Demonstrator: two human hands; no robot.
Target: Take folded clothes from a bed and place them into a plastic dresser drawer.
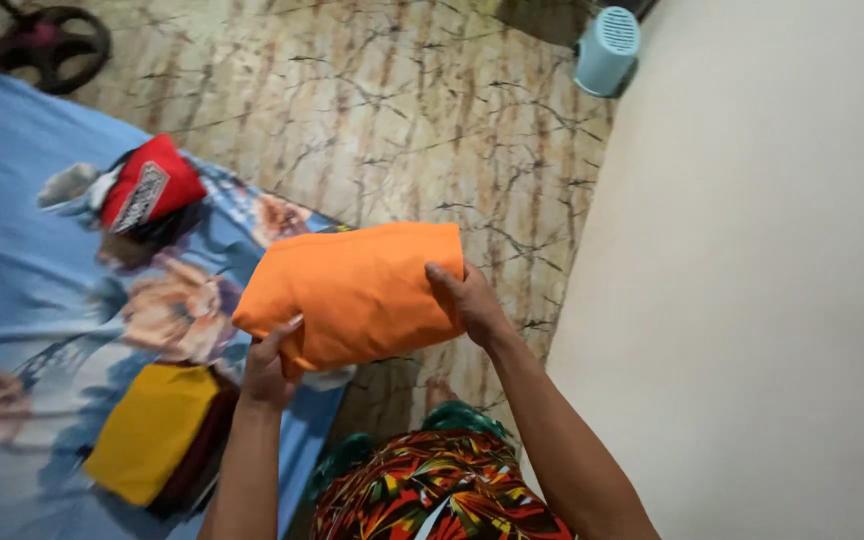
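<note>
As seen from the head camera, the only view supplied, both hands are raised in front of the person and closed on one folded orange cloth (357, 293). That cloth is a compact, roughly rectangular bundle, tilted so its right end sits higher than its left. It is held in the air, clear of every surface, above the edge of the bed and the floor beside it.

Left hand (270, 365): it grips the lower left corner of the bundle from beneath, with the thumb lying over the front face. Right hand (467, 300): it clamps the right edge, fingers curled over the top corner and palm against the side. The two hands are well apart, one at each end of the bundle.

Below and to the left lies a bed covered by a blue printed sheet (12, 260). On that sheet, just under the left forearm, rests a folded yellow cloth (149, 430) stacked on a darker folded item (207, 440); the dark item's exact colour cannot be judged with confidence. Further up the sheet sits a red garment (150, 185) with a pale patch, touching a small grey piece (67, 185).

The floor is veined marble tile (402, 110). A light blue plastic container (607, 50) stands at the top, against the plain cream wall (772, 300). A dark ring-shaped object (52, 42) lies at the upper left corner; its kind is unclear. The person's patterned multicoloured clothing (437, 490) shows at the bottom edge.
</note>
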